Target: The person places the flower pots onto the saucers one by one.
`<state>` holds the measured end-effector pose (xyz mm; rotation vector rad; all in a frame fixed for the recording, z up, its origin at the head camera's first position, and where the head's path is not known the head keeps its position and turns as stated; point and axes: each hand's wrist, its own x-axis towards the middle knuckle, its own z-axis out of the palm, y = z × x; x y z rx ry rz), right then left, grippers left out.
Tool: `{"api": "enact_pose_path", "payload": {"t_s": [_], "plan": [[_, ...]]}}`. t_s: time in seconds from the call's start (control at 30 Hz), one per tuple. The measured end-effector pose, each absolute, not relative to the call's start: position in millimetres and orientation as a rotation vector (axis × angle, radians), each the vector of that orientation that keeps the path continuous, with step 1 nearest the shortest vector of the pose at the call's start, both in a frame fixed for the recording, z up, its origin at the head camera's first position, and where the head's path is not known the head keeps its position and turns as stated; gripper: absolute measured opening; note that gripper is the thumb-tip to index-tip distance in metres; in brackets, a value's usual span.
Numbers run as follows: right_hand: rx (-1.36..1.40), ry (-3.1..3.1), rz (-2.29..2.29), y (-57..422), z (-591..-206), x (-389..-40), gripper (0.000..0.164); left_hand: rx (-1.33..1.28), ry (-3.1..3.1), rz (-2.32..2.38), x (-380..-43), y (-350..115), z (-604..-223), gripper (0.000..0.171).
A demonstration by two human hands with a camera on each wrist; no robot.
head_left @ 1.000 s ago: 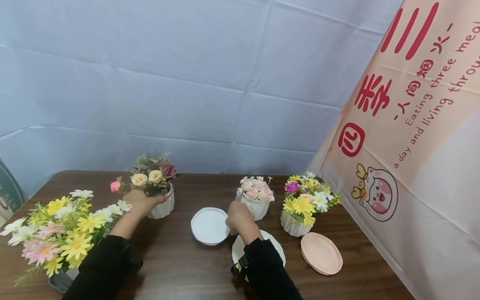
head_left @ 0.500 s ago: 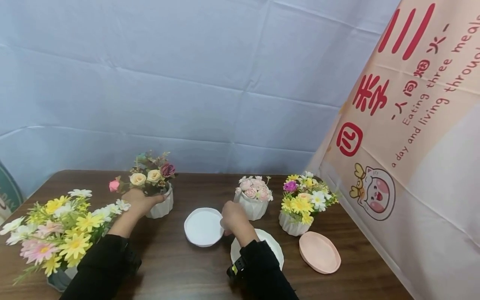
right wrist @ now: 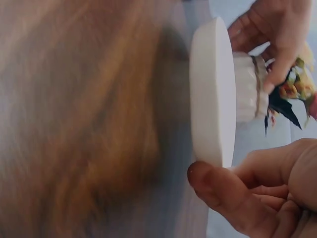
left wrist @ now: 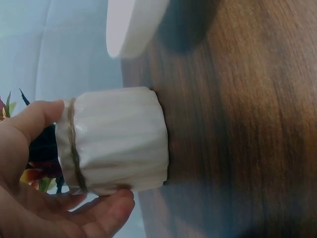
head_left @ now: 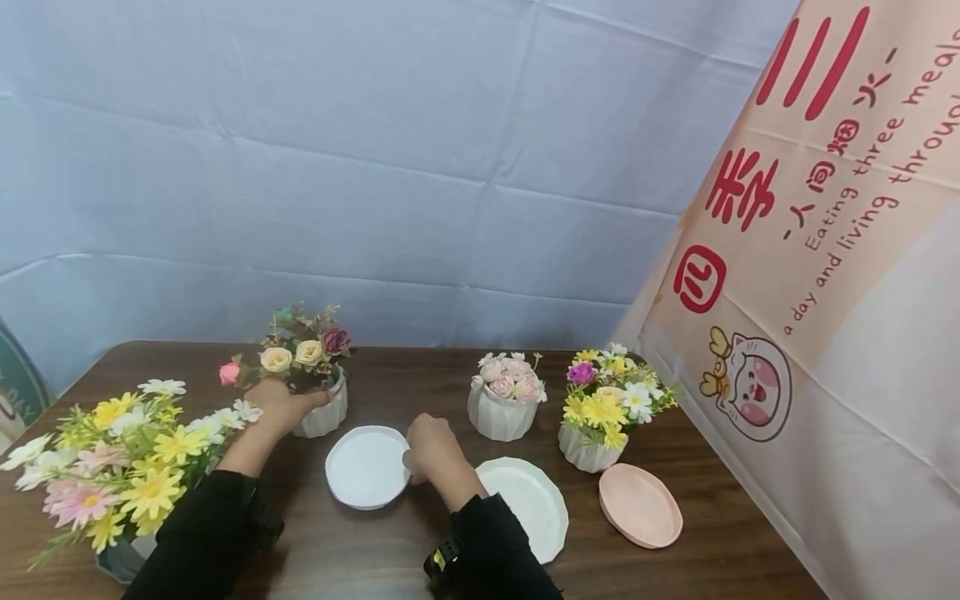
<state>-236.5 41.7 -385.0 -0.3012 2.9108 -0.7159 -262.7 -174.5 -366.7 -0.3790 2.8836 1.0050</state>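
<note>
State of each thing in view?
Mixed-rose pot: upright, gripped by left hand
White dish: raised, empty, pinched by right hand
Pale-pink flower pot: upright
Yellow-flower pot: upright
White plate: lying flat
Pink dish: lying flat, empty
Daisy pot: filled, partly hidden

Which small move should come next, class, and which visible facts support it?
Probably lift the white ribbed flowerpot slightly with the left hand, making room for the shallow round white dish beneath: that hand grips the pot near its rim, while the right hand pinches the dish's edge above the brown wood-grain table.
</note>
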Motion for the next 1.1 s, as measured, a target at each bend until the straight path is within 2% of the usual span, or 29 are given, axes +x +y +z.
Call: {"api": "enact_pose_path", "payload": {"t_s": [0.63, 0.87, 1.1], "plan": [[-0.302, 2.879, -0.758, 7.7, -394.9, -222.7, 0.030, -0.284, 2.906, 1.189, -258.8, -178.1, -372.7, 0.092], [-0.222, 2.881, -0.732, 0.3, -395.3, -223.2, 0.018, -0.281, 2.949, 1.142, -260.5, -177.8, -373.7, 0.083], [-0.226, 2.879, -0.740, 3.4, -400.6, -224.9, 0.031, -0.207, 2.976, 1.254, -261.3, -181.4, -378.8, 0.077]]}}
